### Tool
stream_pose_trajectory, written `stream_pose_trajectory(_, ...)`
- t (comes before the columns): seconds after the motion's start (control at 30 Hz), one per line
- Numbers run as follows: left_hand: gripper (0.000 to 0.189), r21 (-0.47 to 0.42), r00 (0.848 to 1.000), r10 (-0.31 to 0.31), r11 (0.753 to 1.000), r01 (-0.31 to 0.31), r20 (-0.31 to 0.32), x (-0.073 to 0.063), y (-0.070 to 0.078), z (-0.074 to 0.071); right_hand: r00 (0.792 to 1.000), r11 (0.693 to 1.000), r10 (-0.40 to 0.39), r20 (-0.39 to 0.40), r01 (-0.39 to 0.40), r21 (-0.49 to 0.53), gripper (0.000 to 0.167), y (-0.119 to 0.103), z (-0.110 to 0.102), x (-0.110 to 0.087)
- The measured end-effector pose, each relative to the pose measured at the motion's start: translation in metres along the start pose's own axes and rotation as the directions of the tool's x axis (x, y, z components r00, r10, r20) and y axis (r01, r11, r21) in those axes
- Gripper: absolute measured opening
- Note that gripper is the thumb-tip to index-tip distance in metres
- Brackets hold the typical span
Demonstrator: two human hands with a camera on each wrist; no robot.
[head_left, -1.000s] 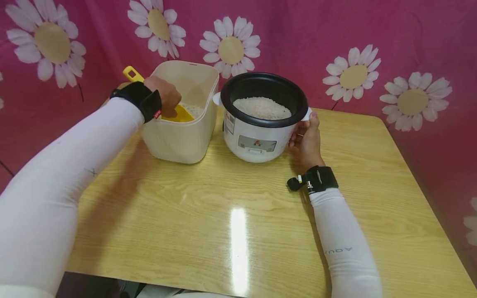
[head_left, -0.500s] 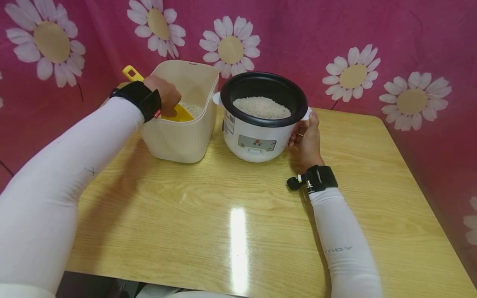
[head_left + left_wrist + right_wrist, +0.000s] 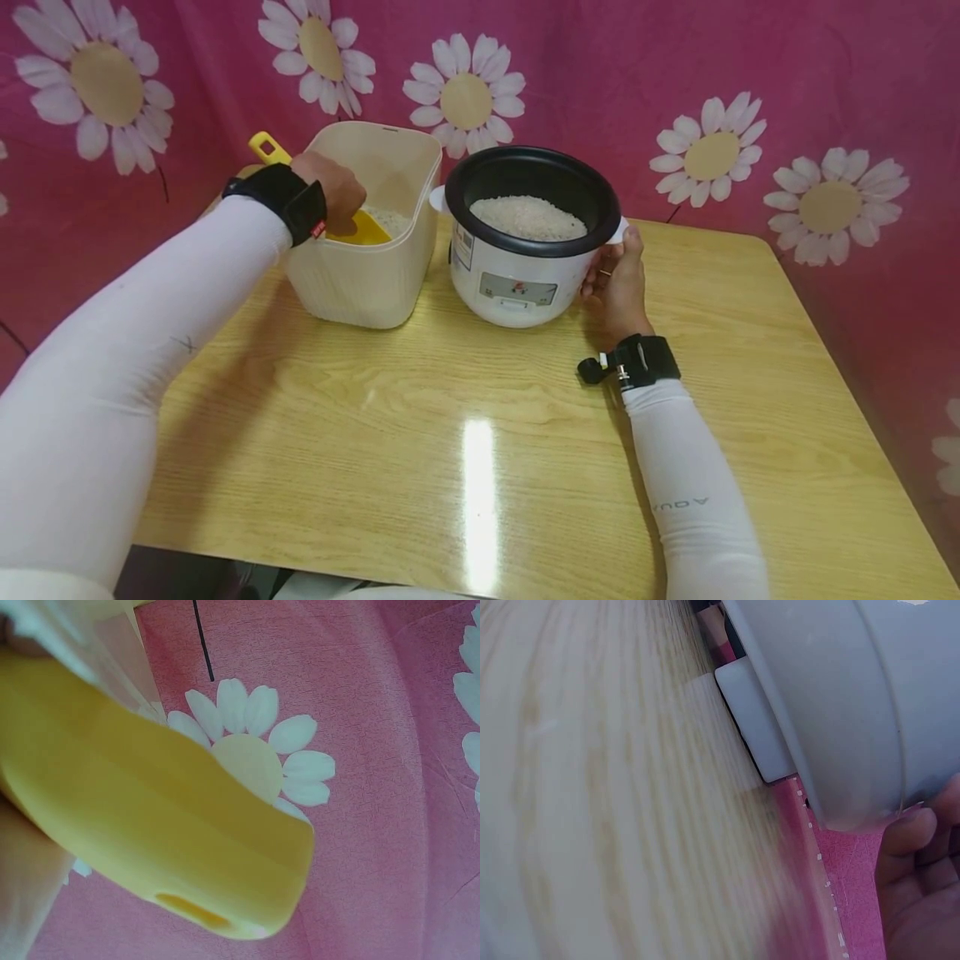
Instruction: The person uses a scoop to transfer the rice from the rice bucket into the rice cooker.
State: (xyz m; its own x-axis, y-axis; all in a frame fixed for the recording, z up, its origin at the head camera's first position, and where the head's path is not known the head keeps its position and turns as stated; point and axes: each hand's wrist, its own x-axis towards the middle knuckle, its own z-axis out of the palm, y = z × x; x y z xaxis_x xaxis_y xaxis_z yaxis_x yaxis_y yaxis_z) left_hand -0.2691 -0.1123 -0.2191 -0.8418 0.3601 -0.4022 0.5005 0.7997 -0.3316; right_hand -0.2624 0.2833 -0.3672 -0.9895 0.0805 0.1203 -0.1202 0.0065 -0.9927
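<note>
My left hand (image 3: 333,190) grips a yellow scoop (image 3: 363,230) inside a cream bin (image 3: 352,292). The scoop's slotted handle end (image 3: 225,877) fills much of the left wrist view, and its blade lies near pale rice (image 3: 390,221) in the bin. Right of the bin stands a white rice cooker (image 3: 480,304), lidless, with a black rim and a mound of white rice (image 3: 521,217) inside. My right hand (image 3: 624,287) holds the cooker's right side handle (image 3: 619,231), thumb up beside it. In the right wrist view, curled fingers (image 3: 911,832) show beside the cooker's wall (image 3: 832,697).
Both containers stand towards the back of a light wooden table (image 3: 390,458). Behind them hangs a pink cloth (image 3: 592,75) with large daisies. The cooker's left handle (image 3: 437,198) reaches close to the bin's side. A black strap with a small camera (image 3: 592,370) sits on the right wrist.
</note>
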Motion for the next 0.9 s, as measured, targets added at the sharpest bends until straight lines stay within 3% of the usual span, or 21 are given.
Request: stream_pose_trajectory(0.9,0.03,-0.011,0.999,-0.034,0.999,0.034,0.002,-0.0016,0.0014,0.0,1.0,1.0,0.005,-0.003,-0.005,0.004,0.071,0.0,-0.0001,-0.0005)
